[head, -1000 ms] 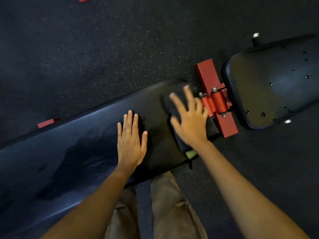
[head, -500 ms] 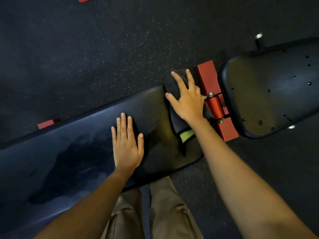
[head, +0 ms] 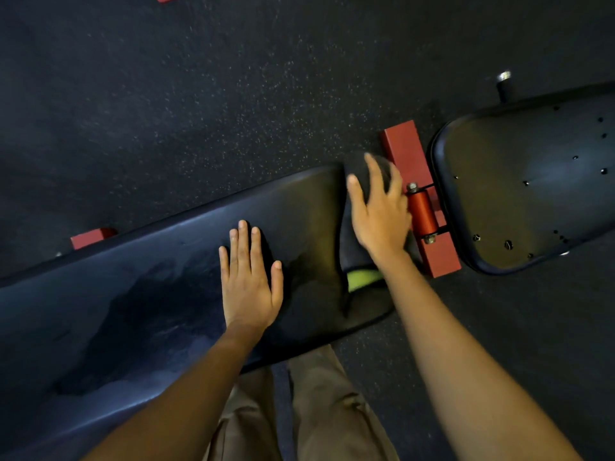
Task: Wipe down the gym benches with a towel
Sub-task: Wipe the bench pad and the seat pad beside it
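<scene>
Counter (head: 159, 294) pad stretches long and dark under my fingers; to wipe it well I should press flat and sweep its full width, edge to edge. Towel (head: 357, 241) lies beneath my right hand (head: 379, 217), fingers spread on it at the pad's end. My left hand (head: 249, 284) rests flat, fingers together, holding nothing.

A dark towel (head: 357, 247) with a lime-green patch is lying draped over the far end of the long black padded bench (head: 149, 294), which is showing damp streaks.

Dark speckled rubber floor (head: 206, 104)
</scene>
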### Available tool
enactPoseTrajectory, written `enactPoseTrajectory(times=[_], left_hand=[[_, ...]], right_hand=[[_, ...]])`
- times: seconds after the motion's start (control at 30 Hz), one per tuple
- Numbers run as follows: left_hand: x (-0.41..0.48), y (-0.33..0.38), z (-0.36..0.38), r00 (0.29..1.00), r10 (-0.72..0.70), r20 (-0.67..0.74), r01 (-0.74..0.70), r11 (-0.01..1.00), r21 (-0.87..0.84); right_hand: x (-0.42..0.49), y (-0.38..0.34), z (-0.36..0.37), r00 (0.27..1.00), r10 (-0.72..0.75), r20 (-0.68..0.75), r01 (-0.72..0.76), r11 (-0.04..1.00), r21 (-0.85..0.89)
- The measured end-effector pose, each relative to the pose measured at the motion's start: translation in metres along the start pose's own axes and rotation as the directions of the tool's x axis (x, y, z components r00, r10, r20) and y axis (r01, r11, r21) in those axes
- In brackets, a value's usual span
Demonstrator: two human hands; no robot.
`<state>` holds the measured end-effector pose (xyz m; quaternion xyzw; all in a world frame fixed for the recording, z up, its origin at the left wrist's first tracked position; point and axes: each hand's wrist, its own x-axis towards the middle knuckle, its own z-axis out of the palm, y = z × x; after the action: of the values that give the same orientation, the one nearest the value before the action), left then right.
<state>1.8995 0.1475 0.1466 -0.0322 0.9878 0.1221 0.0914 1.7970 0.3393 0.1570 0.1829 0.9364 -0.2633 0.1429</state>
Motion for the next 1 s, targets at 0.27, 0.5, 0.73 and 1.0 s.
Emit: enactPoseTrajectory(times=[0.27, 0.5, 0.73, 1.0], left_hand=[[0.0, 0.0, 0.0, 1.0, -0.006, 0.009, 0.006, 1.0, 0.001], [0.0, 0.001, 0.001, 1.0, -0.012, 0.02, 0.012, 1.0, -0.01], [0.001, -0.003, 0.001, 1.0, -0.005, 0.029, 0.006, 0.999, -0.04], [0.005, -0.018, -0.013, 1.0, 0.027, 0.012, -0.026, 0.995, -0.093]], right_hand=[[-0.07, 0.036, 0.0, 0.999, -0.006, -0.045, 0.002, 0.996, -0.084], [-0.051, 0.011, 0.007, 0.998, 0.02, -0.057, -0.03, 0.983, -0.179], [0.017, -0.101, 0.027, 0.942, -0.298, 0.154, 0.335, 0.834, -0.438], [0.026, -0.086, 0.025, 0.916, -0.364, 0.166, 0.4, 0.838, -0.372]])
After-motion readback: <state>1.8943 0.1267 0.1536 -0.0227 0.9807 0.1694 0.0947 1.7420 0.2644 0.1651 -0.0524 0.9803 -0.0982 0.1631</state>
